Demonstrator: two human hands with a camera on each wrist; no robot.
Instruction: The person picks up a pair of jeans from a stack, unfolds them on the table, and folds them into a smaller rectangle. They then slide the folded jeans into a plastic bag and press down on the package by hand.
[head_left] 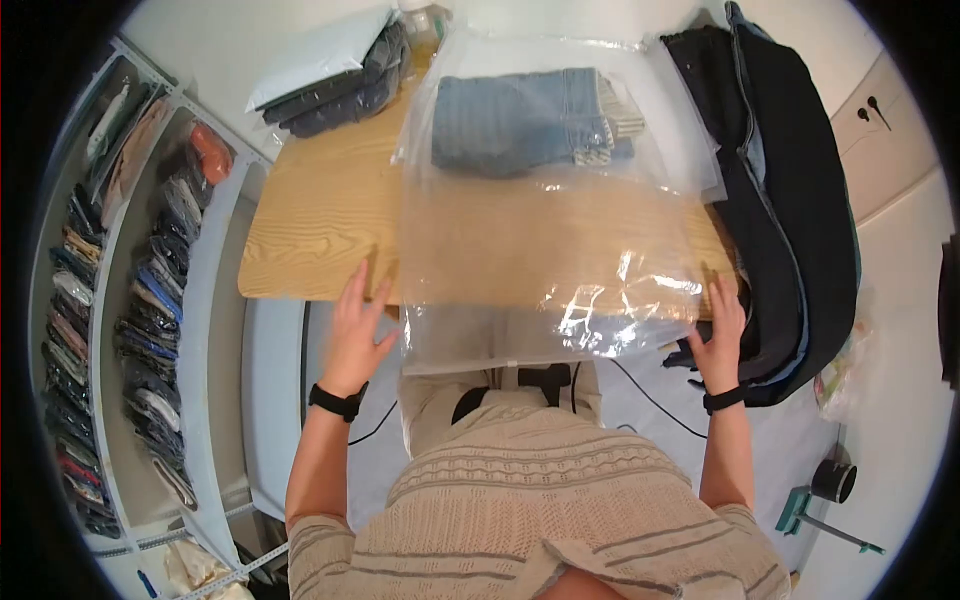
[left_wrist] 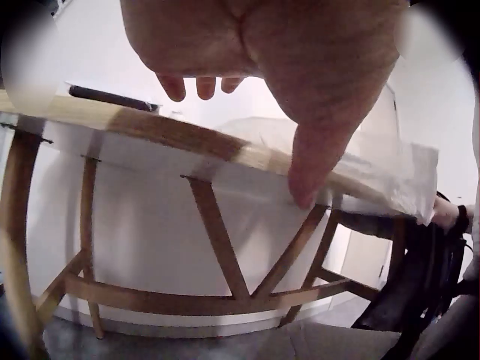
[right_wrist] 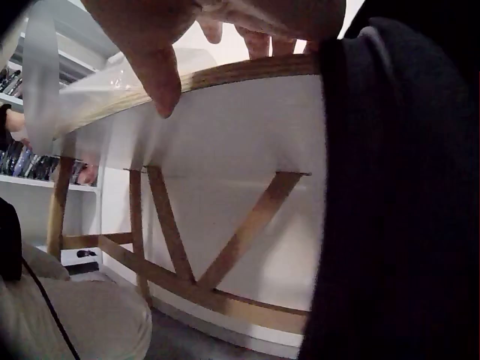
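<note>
A large clear plastic bag lies over the wooden table, its near end hanging past the front edge. Folded blue jeans show through the far part of the bag. My left hand is at the front edge, left of the bag, with fingers spread and the thumb toward the plastic. On the other side my right hand touches the table edge near the bag's right corner, its fingers extended. Both wrist views show the thumbs down at the table's edge, and neither hand grips anything.
Dark garments hang over the table's right side. Packaged clothes are stacked at the back left, beside a bottle. Shelves of bagged clothing stand to the left. Wooden legs brace the table underneath.
</note>
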